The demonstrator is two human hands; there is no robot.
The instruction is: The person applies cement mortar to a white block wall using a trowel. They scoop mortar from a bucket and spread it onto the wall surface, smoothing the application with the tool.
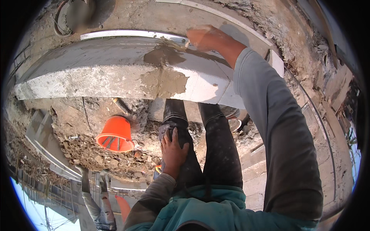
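Observation:
My right hand [208, 38] is closed on a small pale tool [184, 44] at the top edge of a long grey concrete beam [96, 81]. The tool's shape is partly hidden by my fingers and motion. Beside it, a white strip [115, 33] runs along the beam's far side. Wet grey mortar [163, 82] is smeared over the beam's top and near face, just below my right hand. My left hand [173, 148] rests with fingers apart on my dark-trousered left leg, holding nothing.
An orange bucket [127, 129] with tools inside stands left of my legs on rubble [77, 146]. A round concrete opening [73, 17] is at top left. Concrete slabs [42, 134] lie at left. Another person's legs [94, 208] show at lower left. A dark cable [323, 131] runs at right.

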